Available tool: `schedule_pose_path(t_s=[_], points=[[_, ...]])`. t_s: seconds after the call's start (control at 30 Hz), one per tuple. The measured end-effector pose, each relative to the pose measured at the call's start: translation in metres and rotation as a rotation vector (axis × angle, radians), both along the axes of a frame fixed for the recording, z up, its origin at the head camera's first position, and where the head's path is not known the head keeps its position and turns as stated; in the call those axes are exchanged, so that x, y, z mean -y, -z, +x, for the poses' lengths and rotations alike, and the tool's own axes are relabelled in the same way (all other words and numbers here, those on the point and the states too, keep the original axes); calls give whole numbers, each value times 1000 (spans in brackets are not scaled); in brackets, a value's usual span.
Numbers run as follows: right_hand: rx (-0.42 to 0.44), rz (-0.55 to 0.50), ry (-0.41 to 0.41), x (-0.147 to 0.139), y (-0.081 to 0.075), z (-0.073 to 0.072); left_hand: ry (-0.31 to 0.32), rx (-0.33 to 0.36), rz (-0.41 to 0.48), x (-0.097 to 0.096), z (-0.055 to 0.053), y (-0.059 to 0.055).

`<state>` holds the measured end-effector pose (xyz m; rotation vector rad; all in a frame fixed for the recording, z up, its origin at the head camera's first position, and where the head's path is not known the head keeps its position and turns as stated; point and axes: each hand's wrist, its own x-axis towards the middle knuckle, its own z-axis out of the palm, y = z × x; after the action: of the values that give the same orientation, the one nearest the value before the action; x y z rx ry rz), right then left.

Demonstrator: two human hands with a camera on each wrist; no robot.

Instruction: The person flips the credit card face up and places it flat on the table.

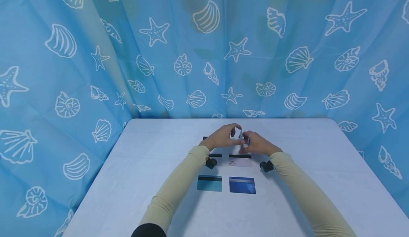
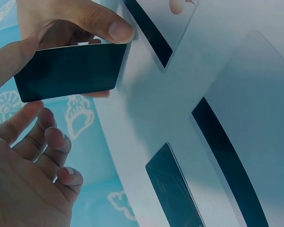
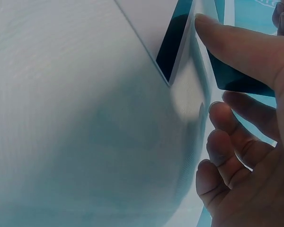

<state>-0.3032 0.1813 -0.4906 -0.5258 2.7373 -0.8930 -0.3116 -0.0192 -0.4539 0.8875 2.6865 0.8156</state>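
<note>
Both hands meet over the far middle of the table, holding one dark card [image 2: 71, 73] upright between them. My left hand [image 1: 222, 136] pinches one end of it between thumb and index finger, the other fingers loosely bent below. The opposite end is gripped by my right hand [image 1: 257, 143], its thumb along the edge in the right wrist view. Just nearer lies a pale pink card [image 1: 240, 161] with a black stripe. Beside the left wrist, another striped card [image 1: 215, 155] and a dark card [image 2: 173, 184] are partly covered by the arm in the head view.
Closer to the person, a teal card [image 1: 209, 183] and a blue card [image 1: 242, 186] lie side by side on the white table [image 1: 127, 194]. A blue curtain [image 1: 179, 52] with shell and starfish prints hangs behind the far edge. Black cameras sit at both wrists.
</note>
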Motion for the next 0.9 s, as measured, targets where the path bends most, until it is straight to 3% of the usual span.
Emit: schedule_pose_path(t_s=[0.53,0.9], points=[[-7,19,10,-7,-3,-1,-35,-1,8,10,-4,3],[19,49,60,-12,-7,0,-61,-1,5,12,-5,4]])
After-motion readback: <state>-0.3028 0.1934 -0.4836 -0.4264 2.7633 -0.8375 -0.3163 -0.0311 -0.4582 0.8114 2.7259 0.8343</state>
